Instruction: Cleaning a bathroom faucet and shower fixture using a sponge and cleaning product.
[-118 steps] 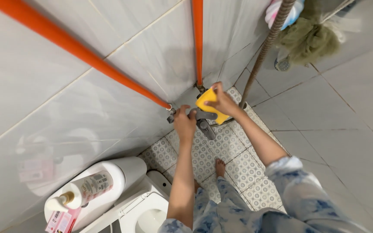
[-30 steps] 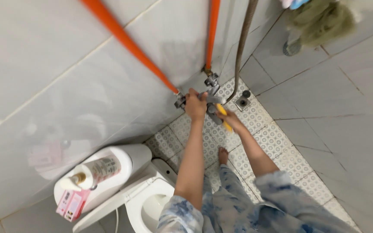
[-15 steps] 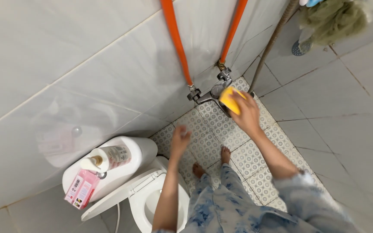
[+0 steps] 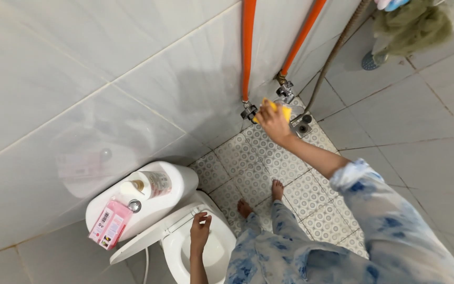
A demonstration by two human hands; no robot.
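Gripping fingers: the right hand (image 4: 272,120) is curled around a yellow sponge (image 4: 282,111), soft and blocky, pressing it against the metal faucet (image 4: 285,93) low on the wall.
Left hand: the left hand (image 4: 199,230) hangs loosely half-open with nothing in it, over the white toilet bowl (image 4: 198,251), beside the raised seat edge.
Faucet: shiny chrome valve body, its middle hidden behind the hand and sponge; two smooth orange pipes (image 4: 247,47) run up from its ends.
Hose: a ribbed metal shower hose (image 4: 337,46) climbs from the faucet area along the corner.
Wall and floor: glossy pale grey wall tiles (image 4: 80,79); small patterned floor tiles (image 4: 248,163) with a round drain (image 4: 305,124) just beside the faucet.
Cistern top: a white pump bottle (image 4: 151,184) with a printed label lies on its side on the toilet tank (image 4: 179,181); a flat pink packet (image 4: 110,224) with a barcode patch lies at the tank's near edge.
Corner: an olive-green mesh puff (image 4: 413,26) hangs at the top right.
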